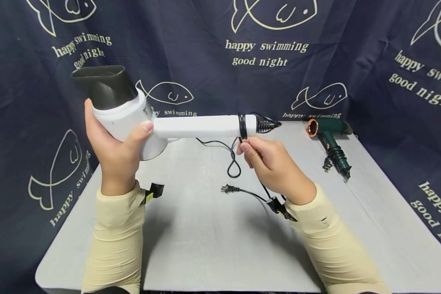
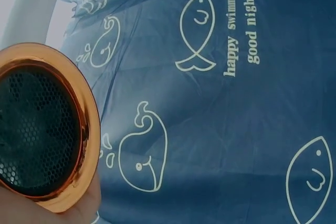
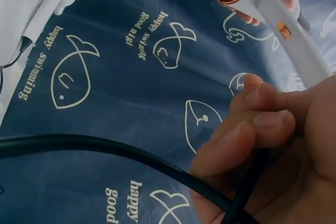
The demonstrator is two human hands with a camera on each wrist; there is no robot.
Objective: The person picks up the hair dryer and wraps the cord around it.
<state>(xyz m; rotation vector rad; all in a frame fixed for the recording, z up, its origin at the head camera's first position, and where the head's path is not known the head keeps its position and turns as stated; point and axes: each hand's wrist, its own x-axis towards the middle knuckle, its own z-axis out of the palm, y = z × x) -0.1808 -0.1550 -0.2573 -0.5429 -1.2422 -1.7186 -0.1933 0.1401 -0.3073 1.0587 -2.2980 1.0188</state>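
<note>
Sleeves led up to both hands. Left hand gripped the white dryer by its barrel, black nozzle pointing up and leaning left. Its handle ran lengthwise, nearly level, rightward above the bench. Right hand pinched cord just below coils round the handle's end. Left of that hand showed a plug; rightward lay a green dryer.

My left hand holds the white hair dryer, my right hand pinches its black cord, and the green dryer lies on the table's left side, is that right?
Not quite: the green dryer lies on the right side of the table, as the head view shows.
</note>
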